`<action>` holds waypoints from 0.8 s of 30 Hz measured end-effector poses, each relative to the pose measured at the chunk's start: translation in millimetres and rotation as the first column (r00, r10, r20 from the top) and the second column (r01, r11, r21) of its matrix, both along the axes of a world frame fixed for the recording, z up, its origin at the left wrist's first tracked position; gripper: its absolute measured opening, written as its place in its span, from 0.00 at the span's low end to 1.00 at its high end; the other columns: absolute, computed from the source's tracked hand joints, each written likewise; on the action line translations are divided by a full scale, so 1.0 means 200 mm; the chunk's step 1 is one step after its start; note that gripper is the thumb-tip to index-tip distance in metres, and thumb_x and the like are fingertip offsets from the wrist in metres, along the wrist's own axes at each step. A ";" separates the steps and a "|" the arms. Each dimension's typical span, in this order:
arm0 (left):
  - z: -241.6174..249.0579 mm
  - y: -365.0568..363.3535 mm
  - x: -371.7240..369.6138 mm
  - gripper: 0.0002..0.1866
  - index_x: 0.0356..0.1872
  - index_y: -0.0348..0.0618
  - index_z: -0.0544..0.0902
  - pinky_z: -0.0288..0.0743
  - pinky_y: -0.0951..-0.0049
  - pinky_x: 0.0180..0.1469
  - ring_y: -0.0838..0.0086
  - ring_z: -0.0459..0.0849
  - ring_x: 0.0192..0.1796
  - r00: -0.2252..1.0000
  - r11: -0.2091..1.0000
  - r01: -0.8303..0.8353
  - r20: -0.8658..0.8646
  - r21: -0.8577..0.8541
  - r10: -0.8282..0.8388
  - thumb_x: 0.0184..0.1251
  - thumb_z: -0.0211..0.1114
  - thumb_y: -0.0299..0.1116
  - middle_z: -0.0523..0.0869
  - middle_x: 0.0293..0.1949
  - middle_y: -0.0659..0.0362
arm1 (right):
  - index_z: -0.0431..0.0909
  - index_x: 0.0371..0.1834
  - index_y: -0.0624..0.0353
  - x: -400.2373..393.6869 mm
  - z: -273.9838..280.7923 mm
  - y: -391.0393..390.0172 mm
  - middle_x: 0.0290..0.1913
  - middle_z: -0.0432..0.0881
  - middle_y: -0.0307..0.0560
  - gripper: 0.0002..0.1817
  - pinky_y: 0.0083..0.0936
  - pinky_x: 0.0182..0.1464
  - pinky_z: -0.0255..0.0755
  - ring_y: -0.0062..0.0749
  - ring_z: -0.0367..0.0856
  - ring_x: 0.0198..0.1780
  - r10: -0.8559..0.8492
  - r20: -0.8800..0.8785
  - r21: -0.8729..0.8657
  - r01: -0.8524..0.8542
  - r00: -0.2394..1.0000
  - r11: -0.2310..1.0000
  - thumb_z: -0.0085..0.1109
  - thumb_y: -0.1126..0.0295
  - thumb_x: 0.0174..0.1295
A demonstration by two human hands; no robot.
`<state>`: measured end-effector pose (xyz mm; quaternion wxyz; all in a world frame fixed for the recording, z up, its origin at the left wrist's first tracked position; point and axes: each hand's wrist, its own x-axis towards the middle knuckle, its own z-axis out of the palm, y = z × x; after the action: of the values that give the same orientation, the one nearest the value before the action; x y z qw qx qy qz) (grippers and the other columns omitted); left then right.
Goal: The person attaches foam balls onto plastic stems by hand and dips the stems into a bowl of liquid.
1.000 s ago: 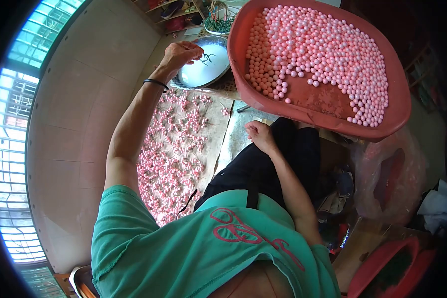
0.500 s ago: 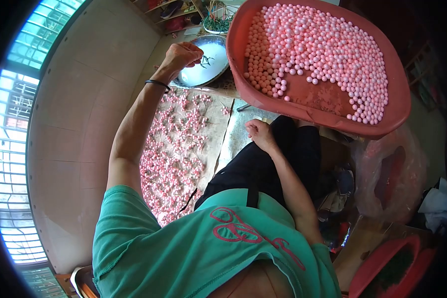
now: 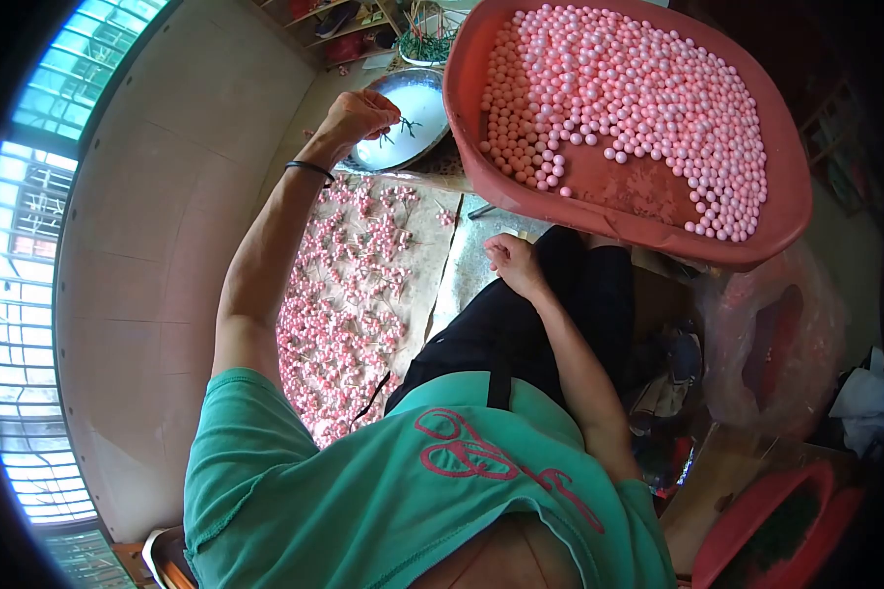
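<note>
While my green cloth shirt [image 3: 363, 491] with its looping pink lettering fills the nearest space, my black trousers [image 3: 481, 344] stretch out just beyond it. Over them my right hand [image 3: 513, 263] sits with its fingers loosely curled, in the same spot as a second ago; I cannot tell whether anything is inside it. To the left of my legs, many small sprigs tipped with round pink beads [image 3: 339, 319] lie spread on a pale flat sheet [image 3: 417, 260].

Farther out, my left arm is extended, a thin black band [image 3: 309, 169] around the wrist. My left hand [image 3: 361, 116] pinches a thin, dark green, branching sprig [image 3: 403, 128] between its fingertips. Hand and sprig are a little lower than a second ago, and the sprig's tips have changed their angle. It is seen over a round, dark-rimmed basin [image 3: 432, 149] of milky white liquid [image 3: 417, 98]; I cannot tell whether it touches the surface.

To the right, a large oval reddish plastic tub [image 3: 631, 187] of loose, shiny pink balls [image 3: 638, 79] has edged slightly leftward, while the bare patch in its near part looks unchanged. Past the basin stands a white container [image 3: 430, 63] of green stems [image 3: 427, 44].
</note>
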<state>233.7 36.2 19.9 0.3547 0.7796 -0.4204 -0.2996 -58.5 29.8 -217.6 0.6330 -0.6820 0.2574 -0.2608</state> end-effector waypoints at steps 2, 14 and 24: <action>-0.01 0.00 0.01 0.06 0.36 0.38 0.84 0.76 0.82 0.30 0.81 0.81 0.29 1.000 1.000 0.008 -0.001 -0.010 -0.008 0.60 0.70 0.27 0.86 0.30 0.61 | 0.79 0.37 0.64 0.00 0.00 0.00 0.23 0.77 0.42 0.04 0.23 0.29 0.73 0.24 0.78 0.23 0.000 0.000 0.002 0.000 1.000 1.000 0.58 0.77 0.61; -0.03 0.03 -0.01 0.06 0.32 0.39 0.87 0.70 0.82 0.26 0.83 0.78 0.25 0.996 0.991 -0.092 -0.009 -0.096 0.092 0.53 0.67 0.22 0.84 0.25 0.64 | 0.79 0.37 0.65 0.00 0.00 0.00 0.23 0.78 0.42 0.04 0.23 0.29 0.74 0.24 0.78 0.23 0.000 -0.020 0.025 0.001 1.000 1.000 0.58 0.76 0.61; -0.07 0.01 0.06 0.05 0.30 0.40 0.87 0.70 0.81 0.24 0.84 0.77 0.23 0.976 0.995 -0.096 0.194 -0.027 0.099 0.51 0.67 0.23 0.83 0.21 0.64 | 0.79 0.37 0.65 0.00 0.00 0.00 0.24 0.79 0.43 0.05 0.23 0.29 0.74 0.24 0.79 0.23 0.002 -0.016 0.025 -0.001 1.000 1.000 0.58 0.76 0.61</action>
<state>245.5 37.4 6.6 0.3328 0.8217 -0.4171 -0.2002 -57.7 29.6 -217.2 0.6398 -0.6761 0.2651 -0.2515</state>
